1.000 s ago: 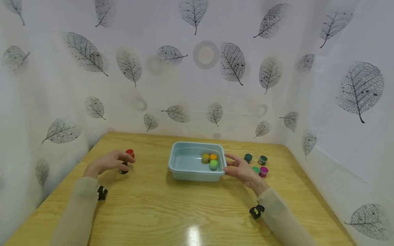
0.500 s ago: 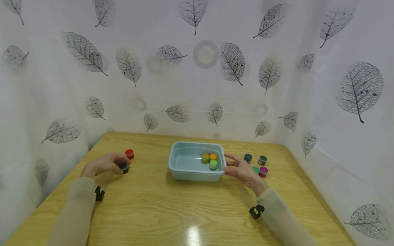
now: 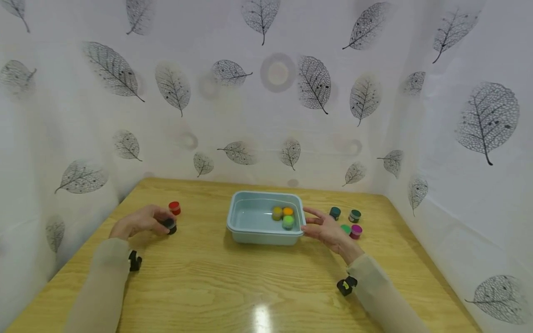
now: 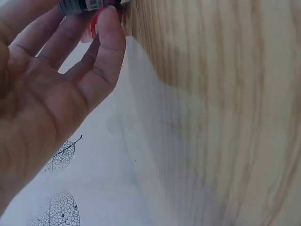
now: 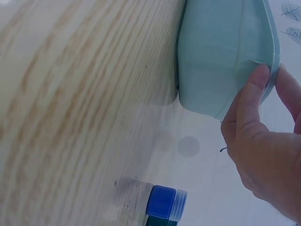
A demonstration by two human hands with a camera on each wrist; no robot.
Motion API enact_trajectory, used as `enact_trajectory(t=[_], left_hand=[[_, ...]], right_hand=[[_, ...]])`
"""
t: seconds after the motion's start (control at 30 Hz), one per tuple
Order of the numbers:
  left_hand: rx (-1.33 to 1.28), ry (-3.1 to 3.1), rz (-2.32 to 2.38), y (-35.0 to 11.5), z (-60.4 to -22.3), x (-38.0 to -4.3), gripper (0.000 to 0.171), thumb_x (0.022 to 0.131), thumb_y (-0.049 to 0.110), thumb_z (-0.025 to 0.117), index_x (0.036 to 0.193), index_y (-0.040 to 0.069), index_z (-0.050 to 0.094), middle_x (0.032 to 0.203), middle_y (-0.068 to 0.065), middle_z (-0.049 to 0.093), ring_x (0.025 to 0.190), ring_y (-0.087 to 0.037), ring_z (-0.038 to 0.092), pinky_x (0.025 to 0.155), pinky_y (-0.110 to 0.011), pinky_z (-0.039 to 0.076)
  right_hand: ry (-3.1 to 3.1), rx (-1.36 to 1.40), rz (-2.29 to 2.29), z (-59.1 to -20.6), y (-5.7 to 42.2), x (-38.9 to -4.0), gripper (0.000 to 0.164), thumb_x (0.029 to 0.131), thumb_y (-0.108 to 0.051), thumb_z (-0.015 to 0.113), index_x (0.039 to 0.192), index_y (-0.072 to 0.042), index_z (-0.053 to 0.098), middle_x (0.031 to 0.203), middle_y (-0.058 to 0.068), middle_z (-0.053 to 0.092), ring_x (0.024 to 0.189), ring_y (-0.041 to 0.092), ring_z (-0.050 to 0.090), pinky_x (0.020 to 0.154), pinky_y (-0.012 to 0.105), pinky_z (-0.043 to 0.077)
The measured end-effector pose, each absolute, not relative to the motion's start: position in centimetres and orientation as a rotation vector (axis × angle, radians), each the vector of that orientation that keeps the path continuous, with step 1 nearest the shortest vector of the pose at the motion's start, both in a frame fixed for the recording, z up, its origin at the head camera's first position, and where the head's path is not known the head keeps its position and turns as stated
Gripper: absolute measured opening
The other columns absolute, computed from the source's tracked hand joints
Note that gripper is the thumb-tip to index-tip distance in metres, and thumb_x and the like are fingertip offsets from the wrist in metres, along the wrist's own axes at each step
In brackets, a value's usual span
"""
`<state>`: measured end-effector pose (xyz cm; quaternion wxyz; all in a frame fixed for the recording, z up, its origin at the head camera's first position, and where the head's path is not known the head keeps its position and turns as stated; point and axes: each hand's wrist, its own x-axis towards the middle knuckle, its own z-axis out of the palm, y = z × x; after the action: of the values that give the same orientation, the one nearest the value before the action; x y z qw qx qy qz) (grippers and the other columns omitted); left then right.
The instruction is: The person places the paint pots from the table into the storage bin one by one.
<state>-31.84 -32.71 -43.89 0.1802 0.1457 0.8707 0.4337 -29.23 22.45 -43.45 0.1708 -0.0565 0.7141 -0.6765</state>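
My left hand (image 3: 143,220) pinches a small black-lidded paint jar (image 3: 170,226) between thumb and fingers at the left of the table. In the left wrist view this jar (image 4: 77,4) is cut off by the top edge. Just behind it stands a red paint jar (image 3: 174,208). My right hand (image 3: 331,233) holds the right rim of a light blue plastic box (image 3: 266,237); in the right wrist view its fingertips (image 5: 259,77) meet the box's rim. Inside the box sit a dark yellow jar (image 3: 277,213), an orange one (image 3: 288,212) and a light green one (image 3: 288,222).
Right of my right hand stand a teal jar (image 3: 335,212), a dark green jar (image 3: 355,215), a magenta jar (image 3: 356,231) and a partly hidden green jar (image 3: 345,229). A leaf-printed curtain (image 3: 250,111) surrounds the wooden table (image 3: 216,286) at the back and sides.
The left hand came down from above the black-lidded jar, took hold of it, and has shifted it slightly right. The right hand and the box stay in place.
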Motion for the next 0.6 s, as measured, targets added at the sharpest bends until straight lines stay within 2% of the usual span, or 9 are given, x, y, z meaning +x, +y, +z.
enact_trajectory(t=[0.17,0.43,0.6], left_hand=[[0.417,2.474,1.252,-32.4,-43.4,-31.7,0.049,0.083,0.011,0.075,0.126,-0.005,0.06,0.124,-0.021,0.061,0.103,-0.025,0.059,0.079,-0.031,0.055],[0.56,2.512,1.329,-30.9,-43.0,-32.0,0.05,0.083,0.016,0.077,0.124,-0.006,0.059,0.118,-0.019,0.064,0.102,-0.018,0.06,0.084,-0.023,0.053],[0.53,2.446,1.436,-29.8,-43.0,-32.4,0.059,0.085,0.017,0.076,0.132,-0.009,0.051,0.126,-0.024,0.059,0.104,-0.02,0.062,0.086,-0.027,0.056]], right_hand=[[2.036,-0.173,-1.916,-43.2,22.3,-29.2,0.072,0.092,-0.003,0.066,0.154,-0.01,0.03,0.139,0.028,0.043,0.107,0.019,0.062,0.102,0.043,0.051],[2.029,-0.133,-1.921,-43.1,22.3,-29.1,0.072,0.092,-0.003,0.067,0.154,-0.009,0.03,0.141,0.029,0.041,0.109,0.022,0.062,0.095,0.034,0.056],[2.02,-0.149,-1.93,-43.2,22.3,-28.9,0.072,0.092,-0.003,0.066,0.154,-0.008,0.029,0.142,0.032,0.039,0.114,0.028,0.06,0.093,0.033,0.057]])
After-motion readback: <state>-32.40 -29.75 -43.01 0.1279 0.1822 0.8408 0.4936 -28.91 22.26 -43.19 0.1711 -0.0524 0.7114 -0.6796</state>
